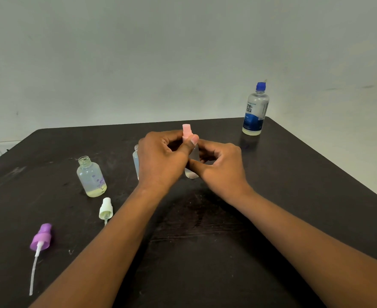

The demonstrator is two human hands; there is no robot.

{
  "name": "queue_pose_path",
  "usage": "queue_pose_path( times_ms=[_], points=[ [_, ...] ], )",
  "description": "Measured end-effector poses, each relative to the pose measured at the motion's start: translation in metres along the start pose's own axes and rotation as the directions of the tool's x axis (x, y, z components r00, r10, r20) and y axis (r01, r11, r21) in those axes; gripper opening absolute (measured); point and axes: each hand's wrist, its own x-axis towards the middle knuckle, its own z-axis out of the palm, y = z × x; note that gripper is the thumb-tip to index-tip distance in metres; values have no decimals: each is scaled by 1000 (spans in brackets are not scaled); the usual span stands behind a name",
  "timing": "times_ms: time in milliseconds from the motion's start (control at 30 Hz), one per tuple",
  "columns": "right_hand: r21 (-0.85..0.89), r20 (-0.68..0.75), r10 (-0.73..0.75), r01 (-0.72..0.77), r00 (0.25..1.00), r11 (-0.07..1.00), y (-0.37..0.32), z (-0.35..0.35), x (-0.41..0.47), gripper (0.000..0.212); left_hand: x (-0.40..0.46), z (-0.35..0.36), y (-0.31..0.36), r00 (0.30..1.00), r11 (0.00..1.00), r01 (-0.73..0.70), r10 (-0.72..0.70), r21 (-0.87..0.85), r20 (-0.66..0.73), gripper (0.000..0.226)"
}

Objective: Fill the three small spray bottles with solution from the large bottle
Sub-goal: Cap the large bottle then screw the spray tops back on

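1. At the far left of the dark worktop (205, 252) a purple spray head (41, 237) is seen lying on its side, its dip tube trailing toward the near edge.
2. Just right of it an uncapped small bottle (91, 177) stands upright, with a shallow layer of yellowish liquid at its base; a white spray head (106, 210) lies near its foot.
3. A second uncapped bottle (136, 161) is partly hidden behind the left hand (161, 160); its fill level cannot be told.
4. The left hand is closed in a pinch on the pink spray head (187, 130), thumb and fingers clamped round its collar.
5. The right hand (221, 165) is curled round the pink-topped bottle (191, 174) below, which is held upright close above the worktop, or perhaps resting on it.
6. The step in hand is judged to be the turning of this pink head on its neck. It is best done with the body held still by the right hand while only the collar is twisted by the left, the bottle being kept vertical so nothing is spilled and the dip tube is not bent.
7. At the far right the large bottle (255, 110) stands well apart, blue cap on, untouched.
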Motion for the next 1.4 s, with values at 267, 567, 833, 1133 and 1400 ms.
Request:
queue_pose_path(
  times_ms=[267, 567, 833, 1133, 1400],
  points=[
    [93, 66, 20, -26, 998, 995, 1, -3, 2, 23, -1, 0, 1, 999, 999, -35, 35, -21, 9, 4],
    [0, -21, 182, -182, 983, 983, 13, -4, 5, 31, 1, 2, 1, 996, 995, -3, 12, -103, 89, 16],
    [-77, -28, 315, -316, 949, 946, 19, -7, 8, 29, 3, 7, -8, 955, 988, 147, -131, -41, 267, 36],
    [-102, -8, 352, -351, 936, 931, 21, -8, 8, 32, 1, 8, -10, 944, 989, 146, -140, 2, 299, 36],
    [-162, 13, 319, -313, 948, 936, 13, -8, 5, 33, -1, 5, -6, 979, 997, 16, -30, 74, 201, 40]
  ],
)
